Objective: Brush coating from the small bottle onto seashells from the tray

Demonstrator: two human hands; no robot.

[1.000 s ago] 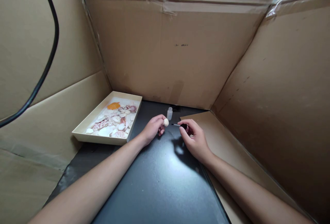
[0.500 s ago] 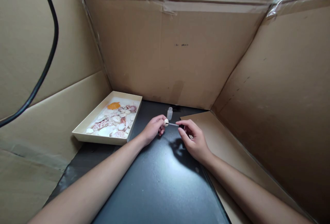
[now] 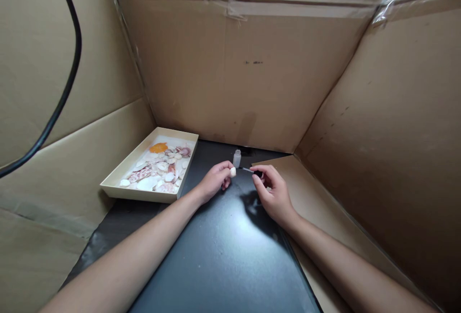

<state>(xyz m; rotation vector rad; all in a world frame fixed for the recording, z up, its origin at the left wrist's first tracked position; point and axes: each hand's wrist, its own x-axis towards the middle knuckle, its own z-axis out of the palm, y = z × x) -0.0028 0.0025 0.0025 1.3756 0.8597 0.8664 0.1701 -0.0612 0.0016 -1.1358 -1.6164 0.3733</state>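
Note:
My left hand (image 3: pixel 217 177) is closed, pinching a small whitish shell (image 3: pixel 233 172) at its fingertips. In my right hand (image 3: pixel 273 188) is a brush cap (image 3: pixel 258 174), black, with a thin pale stem (image 3: pixel 246 169) reaching left toward the shell. The brush tip is apart from the shell, a short gap to its right. Just behind both hands a small, clear, uncapped bottle (image 3: pixel 236 160) stands upright on the dark tabletop (image 3: pixel 216 265). Something pale shows faintly beneath my right fingers; I cannot make it out.
At left a cream tray (image 3: pixel 139 196) holds several shells (image 3: pixel 142 174) and an orange shell (image 3: pixel 159 147). Cardboard walls (image 3: pixel 216 73) enclose the table. A flat cardboard sheet (image 3: pixel 306 193) lies at right. A black cable (image 3: pixel 77 39) hangs at upper left.
The brush tip has come away from the shell as my right hand moved slightly right. In my left fingers the shell has turned a little.

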